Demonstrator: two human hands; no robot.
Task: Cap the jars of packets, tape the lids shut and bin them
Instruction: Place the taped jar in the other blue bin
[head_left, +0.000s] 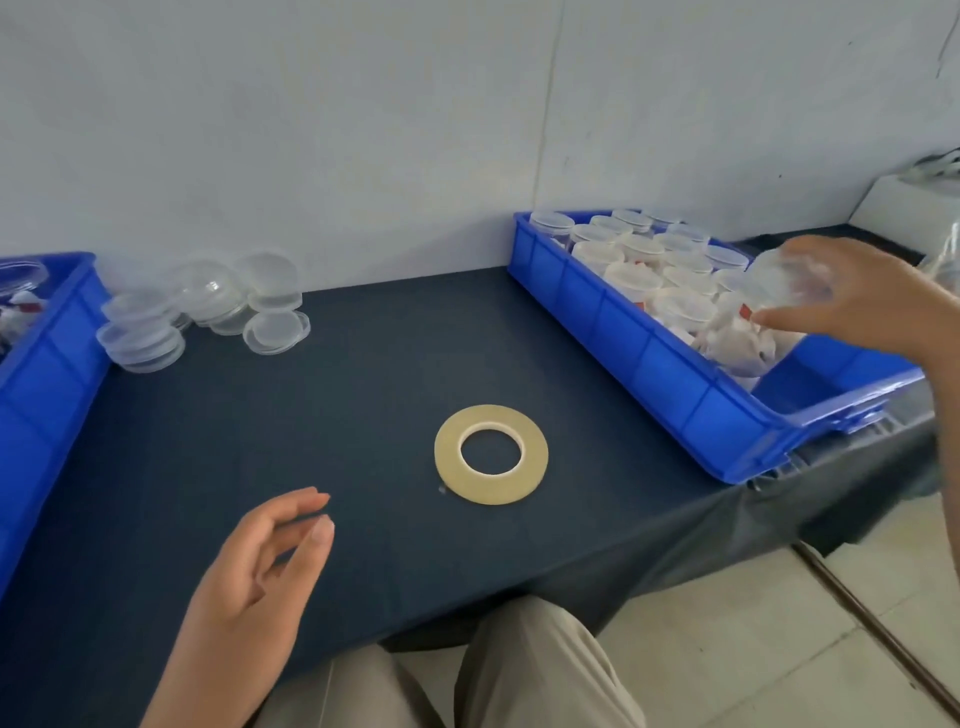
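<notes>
Your right hand (862, 296) grips, seemingly, a clear plastic jar (774, 283) over the right blue plastic bin (649, 364). Your left hand (254, 571) hovers near, fingers slack.

The tape roll (491, 453) lies flat in the middle of the table (311, 415). Far back on the left sits a pile of lids (208, 306), beside the left bin (47, 353). The right bin (649, 358) holds rows of jars (639, 275). The right hand (872, 296) holds one jar (779, 283) above it.
</notes>
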